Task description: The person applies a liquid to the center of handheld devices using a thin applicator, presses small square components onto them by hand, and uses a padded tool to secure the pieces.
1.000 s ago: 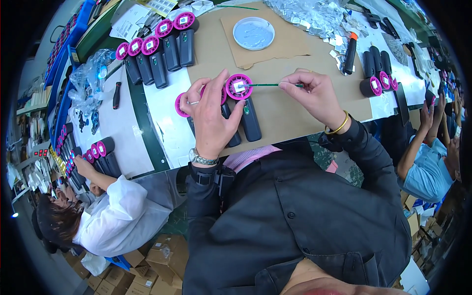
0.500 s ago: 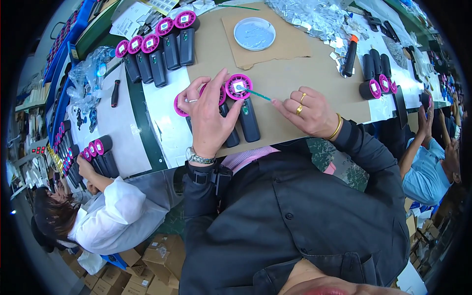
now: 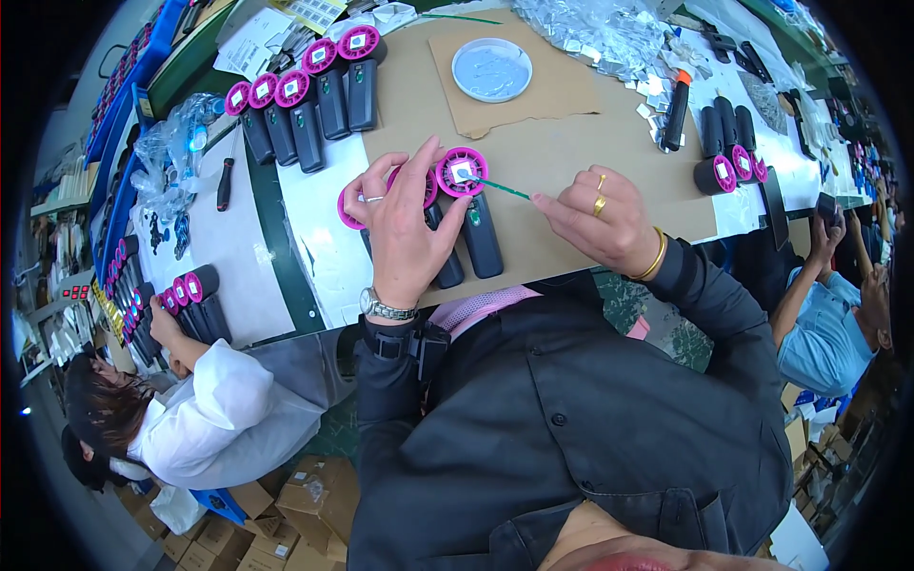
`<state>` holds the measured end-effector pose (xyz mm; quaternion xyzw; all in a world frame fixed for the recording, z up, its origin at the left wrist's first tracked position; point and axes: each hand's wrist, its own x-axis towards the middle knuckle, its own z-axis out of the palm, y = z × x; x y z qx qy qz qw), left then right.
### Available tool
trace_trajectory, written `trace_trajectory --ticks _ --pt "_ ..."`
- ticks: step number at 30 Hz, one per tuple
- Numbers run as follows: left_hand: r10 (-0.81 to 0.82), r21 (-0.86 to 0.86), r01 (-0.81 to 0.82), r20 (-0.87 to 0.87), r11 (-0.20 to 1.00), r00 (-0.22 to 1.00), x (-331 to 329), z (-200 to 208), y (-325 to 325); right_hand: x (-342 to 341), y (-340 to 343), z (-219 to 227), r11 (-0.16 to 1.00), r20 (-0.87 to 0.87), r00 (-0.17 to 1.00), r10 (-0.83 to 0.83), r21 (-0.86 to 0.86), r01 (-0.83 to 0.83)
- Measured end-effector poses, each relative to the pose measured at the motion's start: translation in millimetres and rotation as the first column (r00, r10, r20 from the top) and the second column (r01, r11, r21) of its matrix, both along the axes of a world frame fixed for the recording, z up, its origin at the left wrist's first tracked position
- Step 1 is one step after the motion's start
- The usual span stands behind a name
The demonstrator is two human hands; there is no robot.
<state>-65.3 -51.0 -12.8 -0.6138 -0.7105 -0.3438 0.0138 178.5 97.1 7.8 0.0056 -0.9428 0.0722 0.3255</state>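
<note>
Three black handheld devices with round magenta spoked heads, like small fans, lie side by side before me. My left hand [image 3: 407,214] is spread over the left and middle ones, its thumb at the rim of the rightmost device [image 3: 481,233]. Its fingers are apart, partly hiding the devices beneath. My right hand [image 3: 605,224] pinches a thin green stick [image 3: 506,190]. The stick's tip rests on the white square pad [image 3: 462,170] in the rightmost magenta head, where a grey-blue smear shows. Beyond lies a round white dish [image 3: 492,68] holding pale grey-blue paste.
Several similar devices [image 3: 307,128] stand in rows at the far left; more [image 3: 728,157] lie at the right. A black-and-orange tool [image 3: 678,112] lies near loose white squares. A screwdriver [image 3: 225,186] is at left. A person in white [image 3: 224,400] works at the left.
My right hand has shifted slightly right and down, and the stick's tip has moved slightly on the pad. My left hand stays in nearly the same place.
</note>
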Motion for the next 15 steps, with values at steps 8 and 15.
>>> trace_trajectory --ticks 8,15 --pt "0.002 -0.007 -0.002 0.003 1.000 1.000 1 1 0 -5 -13 -3 0.742 0.014 0.970 -0.245 -0.642 0.196" --pt "0.005 -0.011 -0.005 0.002 1.000 1.000 2 2 1 -6 -9 -10 0.436 0.186 0.938 -0.292 -0.847 0.304"
